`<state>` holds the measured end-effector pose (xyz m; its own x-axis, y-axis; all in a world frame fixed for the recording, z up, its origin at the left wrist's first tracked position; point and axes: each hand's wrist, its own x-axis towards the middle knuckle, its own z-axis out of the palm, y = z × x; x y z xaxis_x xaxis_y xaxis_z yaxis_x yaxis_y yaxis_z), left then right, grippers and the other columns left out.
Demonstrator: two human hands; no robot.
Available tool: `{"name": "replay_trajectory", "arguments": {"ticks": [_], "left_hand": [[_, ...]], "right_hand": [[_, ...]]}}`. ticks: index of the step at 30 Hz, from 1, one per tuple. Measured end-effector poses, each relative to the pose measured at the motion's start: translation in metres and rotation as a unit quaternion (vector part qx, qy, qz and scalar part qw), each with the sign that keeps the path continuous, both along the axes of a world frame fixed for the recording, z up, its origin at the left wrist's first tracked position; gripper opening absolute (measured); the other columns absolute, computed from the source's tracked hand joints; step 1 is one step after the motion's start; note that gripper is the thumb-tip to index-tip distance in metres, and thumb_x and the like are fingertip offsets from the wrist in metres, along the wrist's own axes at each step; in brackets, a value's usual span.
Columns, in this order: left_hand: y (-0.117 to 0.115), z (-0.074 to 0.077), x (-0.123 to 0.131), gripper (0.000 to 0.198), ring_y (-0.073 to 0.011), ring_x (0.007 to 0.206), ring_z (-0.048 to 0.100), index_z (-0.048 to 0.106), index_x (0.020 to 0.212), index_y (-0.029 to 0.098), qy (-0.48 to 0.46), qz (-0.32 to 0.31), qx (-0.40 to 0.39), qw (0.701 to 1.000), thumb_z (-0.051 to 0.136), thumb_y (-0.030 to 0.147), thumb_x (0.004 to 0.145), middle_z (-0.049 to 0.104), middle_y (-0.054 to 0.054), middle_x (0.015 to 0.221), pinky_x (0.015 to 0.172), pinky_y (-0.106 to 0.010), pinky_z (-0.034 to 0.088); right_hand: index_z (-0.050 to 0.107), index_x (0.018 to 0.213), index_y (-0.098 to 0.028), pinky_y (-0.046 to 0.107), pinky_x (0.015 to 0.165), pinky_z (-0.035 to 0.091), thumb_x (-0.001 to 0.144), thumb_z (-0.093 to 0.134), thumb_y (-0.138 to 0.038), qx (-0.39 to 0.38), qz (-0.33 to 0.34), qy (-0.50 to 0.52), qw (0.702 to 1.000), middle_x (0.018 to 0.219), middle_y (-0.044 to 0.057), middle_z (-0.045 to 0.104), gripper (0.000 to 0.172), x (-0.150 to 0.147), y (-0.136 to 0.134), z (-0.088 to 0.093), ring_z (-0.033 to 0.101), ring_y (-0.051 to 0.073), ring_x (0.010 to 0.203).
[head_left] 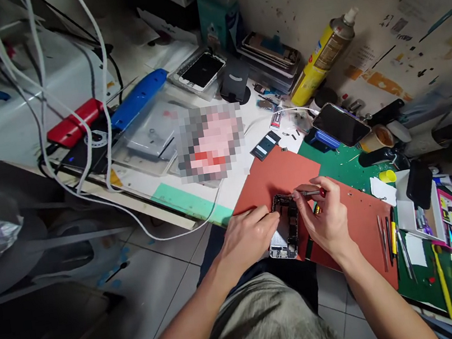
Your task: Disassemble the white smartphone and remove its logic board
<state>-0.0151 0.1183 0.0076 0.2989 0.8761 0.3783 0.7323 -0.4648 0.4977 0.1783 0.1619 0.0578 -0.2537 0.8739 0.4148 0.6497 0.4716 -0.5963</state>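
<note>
An opened phone (pixel 289 231) with its inner parts bare lies near the front edge of a reddish-brown mat (pixel 361 223). My left hand (pixel 252 232) rests at its left side, fingers closed together against the phone's edge. On the other side, my right hand (pixel 327 216) pinches a screwdriver (pixel 314 193) with a red end, held near the top of the phone. The tool's tip is too small to make out. A small yellow-and-black piece (pixel 317 208) shows by the right palm.
Tweezers (pixel 382 242) and pens lie right of the mat, beside organizer boxes (pixel 419 214). A yellow spray can (pixel 322 56) and a propped phone (pixel 341 124) stand at the back. A white cable (pixel 176 236) hangs along the bench's left edge.
</note>
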Motion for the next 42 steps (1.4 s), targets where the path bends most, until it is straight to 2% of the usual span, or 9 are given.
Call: {"name": "replay_trajectory", "arguments": {"ticks": [21,34,42], "left_hand": [[0.0,-0.0003,0.0004,0.027,-0.0151,0.066,0.061,0.073,0.091,0.02,0.009,-0.003,0.006,1.0,0.053,0.023,0.109,0.063,0.001,0.076,0.058,-0.032,0.038],[-0.0001,0.0039,-0.0022,0.028,-0.0152,0.067,0.062,0.071,0.091,0.021,0.023,-0.013,-0.012,1.0,0.051,0.022,0.11,0.064,0.0,0.076,0.059,-0.032,0.038],[0.0009,-0.0014,-0.0035,0.024,-0.016,0.071,0.064,0.072,0.094,0.02,0.002,-0.018,0.009,1.0,0.051,0.018,0.108,0.067,0.0,0.081,0.061,-0.034,0.04]], "right_hand": [[0.052,0.13,-0.024,0.026,0.072,0.069,0.104,0.067,-0.027,0.011,-0.035,-0.055,0.998,0.104,0.005,0.08,0.03,0.0002,0.0014,-0.0031,0.083,0.019,0.087],[0.053,0.128,-0.024,0.026,0.07,0.067,0.104,0.068,-0.026,0.018,-0.034,-0.058,0.998,0.104,0.005,0.08,0.027,-0.0003,0.0022,-0.0033,0.083,0.019,0.085],[0.052,0.121,-0.023,0.024,0.06,0.059,0.108,0.064,-0.027,0.083,-0.017,-0.129,0.988,0.085,0.0,0.076,0.018,-0.0057,0.006,0.0058,0.076,0.015,0.069]]}}
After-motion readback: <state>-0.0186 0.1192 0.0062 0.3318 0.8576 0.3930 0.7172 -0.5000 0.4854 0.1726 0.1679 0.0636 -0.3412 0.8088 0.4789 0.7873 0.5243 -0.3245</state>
